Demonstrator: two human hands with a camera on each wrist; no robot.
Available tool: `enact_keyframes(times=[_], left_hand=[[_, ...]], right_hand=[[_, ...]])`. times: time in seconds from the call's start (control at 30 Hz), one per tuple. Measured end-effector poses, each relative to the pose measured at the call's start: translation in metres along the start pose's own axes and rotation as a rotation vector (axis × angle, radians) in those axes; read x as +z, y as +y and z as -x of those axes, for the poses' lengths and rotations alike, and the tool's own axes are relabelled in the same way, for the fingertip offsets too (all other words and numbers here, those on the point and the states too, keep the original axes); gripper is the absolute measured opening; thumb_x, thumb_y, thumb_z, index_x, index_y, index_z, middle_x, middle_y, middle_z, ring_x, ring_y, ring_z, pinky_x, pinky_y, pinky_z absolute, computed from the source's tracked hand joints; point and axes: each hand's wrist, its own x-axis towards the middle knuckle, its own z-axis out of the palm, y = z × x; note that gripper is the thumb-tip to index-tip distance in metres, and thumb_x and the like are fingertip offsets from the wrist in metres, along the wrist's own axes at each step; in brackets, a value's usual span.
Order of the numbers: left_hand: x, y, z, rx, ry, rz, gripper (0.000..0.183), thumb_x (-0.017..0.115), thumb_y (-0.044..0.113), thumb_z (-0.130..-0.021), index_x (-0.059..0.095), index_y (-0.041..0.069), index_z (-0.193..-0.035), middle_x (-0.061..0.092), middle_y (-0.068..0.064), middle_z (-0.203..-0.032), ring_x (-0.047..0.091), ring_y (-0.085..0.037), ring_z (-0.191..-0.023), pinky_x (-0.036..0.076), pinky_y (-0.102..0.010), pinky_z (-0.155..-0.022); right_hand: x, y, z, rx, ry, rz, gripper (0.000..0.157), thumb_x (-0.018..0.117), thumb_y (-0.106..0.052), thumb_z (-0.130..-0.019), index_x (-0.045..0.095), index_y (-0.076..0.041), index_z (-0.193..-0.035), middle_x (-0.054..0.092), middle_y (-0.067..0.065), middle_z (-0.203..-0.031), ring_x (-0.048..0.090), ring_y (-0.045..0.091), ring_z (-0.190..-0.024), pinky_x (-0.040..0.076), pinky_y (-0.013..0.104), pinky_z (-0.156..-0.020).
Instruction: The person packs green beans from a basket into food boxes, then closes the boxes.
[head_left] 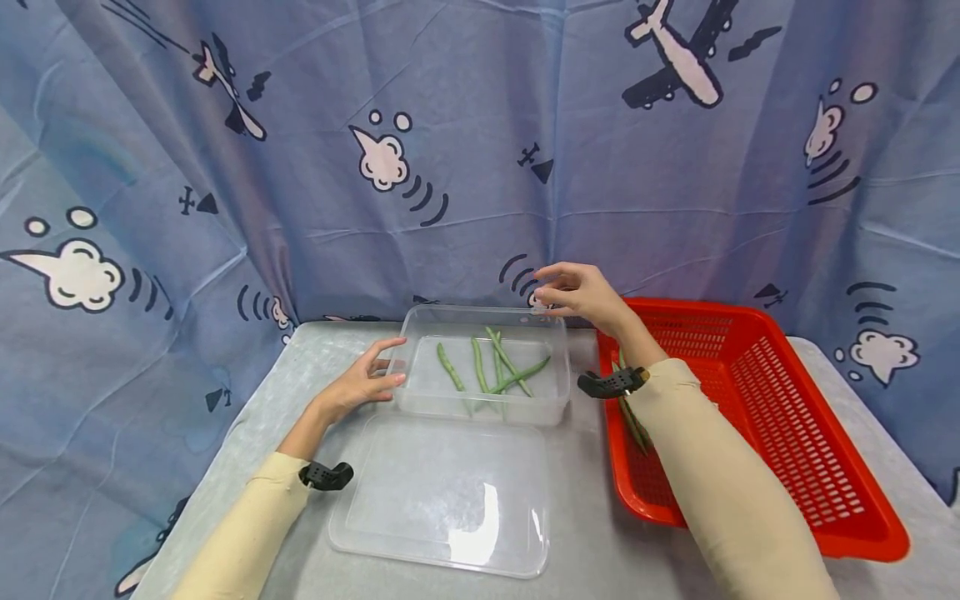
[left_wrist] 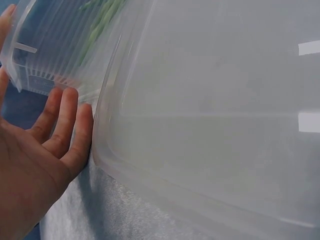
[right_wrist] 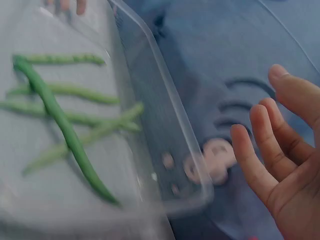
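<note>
Rests the left grip (head_left: 366,378), spread, at the left wall of the clear box (head_left: 442,407); holds the right grip (head_left: 587,296), also spread, near its far right corner. Has green beans (head_left: 480,365) inside it.

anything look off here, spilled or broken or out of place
Nothing stands out. The green beans lie inside the clear container, some crossing; its loose lid rests on the table. No spill or damage shows, though an arm hides part of the red basket.
</note>
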Motion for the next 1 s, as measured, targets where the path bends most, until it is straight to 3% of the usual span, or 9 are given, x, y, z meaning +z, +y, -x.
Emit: enact_keyframes(times=[0.2, 0.37, 0.53, 0.83, 1.0], left_hand=[[-0.002, 0.0, 0.003, 0.007, -0.004, -0.006, 0.074, 0.068, 0.018, -0.101, 0.027, 0.028, -0.161, 0.017, -0.03, -0.156, 0.037, -0.047, -0.136, 0.046, -0.054, -0.101], [-0.003, -0.001, 0.003, 0.008, -0.005, 0.003, 0.072, 0.067, 0.018, -0.101, 0.027, 0.028, -0.161, 0.015, -0.03, -0.158, 0.035, -0.047, -0.137, 0.045, -0.055, -0.102], [-0.002, -0.002, 0.001, -0.001, -0.011, 0.002, 0.074, 0.069, 0.021, -0.1, 0.028, 0.029, -0.161, 0.016, -0.029, -0.158, 0.036, -0.046, -0.137, 0.046, -0.054, -0.101], [-0.001, -0.003, 0.002, 0.006, -0.005, -0.003, 0.074, 0.069, 0.021, -0.1, 0.027, 0.028, -0.161, 0.016, -0.029, -0.158, 0.033, -0.046, -0.139, 0.046, -0.055, -0.102], [-0.001, -0.003, 0.0, 0.008, -0.01, -0.008, 0.074, 0.069, 0.023, -0.1, 0.027, 0.029, -0.161, 0.016, -0.028, -0.158, 0.033, -0.046, -0.139, 0.045, -0.055, -0.102]], right_hand=[[-0.035, 0.008, 0.021, 0.029, 0.065, 0.001, 0.045, 0.07, -0.008, -0.098, 0.055, 0.009, -0.137, 0.063, 0.02, -0.112, 0.063, 0.037, -0.105, 0.055, 0.049, -0.088], [-0.054, 0.014, 0.037, 0.058, 0.103, -0.004, 0.049, 0.072, -0.012, -0.097, 0.054, 0.009, -0.137, 0.061, 0.019, -0.115, 0.066, 0.025, -0.1, 0.057, 0.04, -0.085], [-0.069, 0.023, 0.051, 0.111, 0.149, 0.001, 0.049, 0.073, -0.015, -0.097, 0.055, 0.006, -0.138, 0.061, 0.018, -0.118, 0.066, 0.028, -0.103, 0.057, 0.04, -0.086], [-0.094, 0.046, 0.079, 0.149, 0.105, 0.004, 0.051, 0.07, -0.016, -0.099, 0.052, 0.007, -0.141, 0.063, 0.008, -0.119, 0.065, 0.029, -0.107, 0.055, 0.04, -0.09], [-0.105, 0.069, 0.095, 0.183, 0.06, 0.076, 0.054, 0.073, -0.012, -0.096, 0.051, 0.007, -0.142, 0.061, 0.019, -0.12, 0.066, 0.022, -0.102, 0.056, 0.04, -0.088]])
